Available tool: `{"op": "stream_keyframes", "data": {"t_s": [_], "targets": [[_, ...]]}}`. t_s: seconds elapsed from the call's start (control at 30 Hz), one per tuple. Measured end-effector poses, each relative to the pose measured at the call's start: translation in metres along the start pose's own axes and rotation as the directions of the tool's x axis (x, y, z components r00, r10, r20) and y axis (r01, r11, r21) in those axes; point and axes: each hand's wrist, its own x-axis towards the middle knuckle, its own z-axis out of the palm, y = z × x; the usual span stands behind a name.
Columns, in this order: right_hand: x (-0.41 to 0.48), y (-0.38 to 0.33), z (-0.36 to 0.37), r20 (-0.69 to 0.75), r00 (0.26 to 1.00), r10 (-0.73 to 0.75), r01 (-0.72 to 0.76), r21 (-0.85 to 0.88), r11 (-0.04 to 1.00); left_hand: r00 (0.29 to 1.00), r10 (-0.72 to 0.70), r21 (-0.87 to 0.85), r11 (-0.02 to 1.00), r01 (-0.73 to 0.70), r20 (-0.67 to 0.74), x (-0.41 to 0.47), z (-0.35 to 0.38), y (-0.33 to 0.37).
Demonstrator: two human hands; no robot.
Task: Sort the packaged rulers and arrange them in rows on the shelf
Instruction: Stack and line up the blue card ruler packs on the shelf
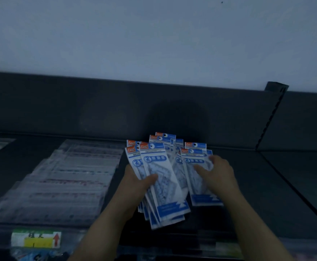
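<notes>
Head: ruler packs [155, 167] beside bare shelf [257, 178]

wall [154, 34] was pale | shelf [248, 185] was dark with raised back panel [78, 110] | slotted upright [272, 117] stood at right | light was dim
</notes>
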Motion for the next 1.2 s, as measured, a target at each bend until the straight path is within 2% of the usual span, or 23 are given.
{"op": "stream_keyframes", "data": {"t_s": [0.07, 0.13, 0.3, 0.47, 0.5, 0.57, 0.6, 0.63, 0.73, 0.83, 0.9, 0.93, 1.0, 1.03, 1.1, 1.2], "targets": [[0.008, 0.011, -0.003, 0.108, 0.989, 0.100, -0.071, -0.249, 0.966, 1.000, -0.027, 0.008, 1.000, 0.027, 0.004, 0.005, 0.001, 0.000], [0.012, 0.012, -0.003, 0.180, 0.973, 0.145, -0.091, -0.277, 0.957, 0.999, -0.032, 0.039, 0.999, 0.032, 0.002, 0.008, 0.004, 0.001], [0.027, 0.016, -0.021, 0.211, 0.965, 0.153, -0.145, -0.051, 0.988, 1.000, -0.001, 0.063, 0.998, -0.001, 0.020, 0.012, 0.015, 0.005], [0.030, 0.030, -0.048, 0.000, 0.988, 0.156, -0.151, 0.251, 0.956, 1.000, 0.006, 0.018, 1.000, -0.006, 0.009, 0.017, 0.033, 0.013], [0.029, 0.028, -0.052, 0.010, 0.985, 0.172, -0.164, 0.364, 0.917, 1.000, 0.004, 0.016, 1.000, -0.004, -0.002, 0.019, 0.038, 0.013], [0.024, 0.018, -0.052, 0.138, 0.975, 0.174, -0.222, 0.609, 0.762, 1.000, -0.012, 0.014, 1.000, 0.012, -0.015, 0.023, 0.048, 0.013], [0.021, 0.011, -0.049, 0.217, 0.964, 0.152, -0.261, 0.683, 0.682, 1.000, -0.021, 0.012, 1.000, 0.021, -0.017, 0.025, 0.053, 0.013], [0.017, 0.005, -0.044, 0.273, 0.955, 0.115, -0.280, 0.709, 0.647, 1.000, -0.024, -0.002, 1.000, 0.024, -0.012, 0.026, 0.060, 0.014], [0.010, -0.003, -0.027, 0.306, 0.952, 0.007, -0.206, 0.624, 0.754, 0.998, -0.029, -0.070, 0.997, 0.033, 0.056, 0.025, 0.074, 0.018], [0.014, 0.004, -0.022, 0.260, 0.965, -0.044, -0.108, 0.542, 0.833, 0.997, 0.010, -0.021, 1.000, -0.008, 0.074, 0.024, 0.073, 0.015], [0.025, 0.016, -0.025, 0.134, 0.990, -0.050, 0.003, 0.329, 0.944, 1.000, -0.011, 0.001, 1.000, 0.011, 0.010, 0.029, 0.063, 0.011], [0.030, 0.020, -0.027, 0.117, 0.992, -0.037, 0.015, 0.185, 0.983, 0.999, -0.025, 0.002, 1.000, 0.025, -0.021, 0.032, 0.057, 0.009], [0.033, 0.022, -0.027, 0.189, 0.981, 0.035, -0.024, -0.064, 0.998, 0.997, -0.037, 0.015, 0.999, 0.038, -0.068, 0.037, 0.046, 0.007], [0.034, 0.022, -0.024, 0.224, 0.972, 0.066, -0.037, -0.130, 0.991, 0.996, -0.042, 0.024, 0.999, 0.044, -0.082, 0.038, 0.043, 0.007], [0.038, 0.021, -0.019, 0.252, 0.962, 0.101, -0.061, -0.160, 0.985, 0.994, -0.053, 0.031, 0.998, 0.056, -0.097, 0.039, 0.040, 0.004], [0.046, 0.027, -0.023, 0.226, 0.968, 0.104, -0.103, -0.017, 0.995, 0.995, -0.060, 0.044, 0.997, 0.064, -0.086, 0.039, 0.040, 0.001]]}}
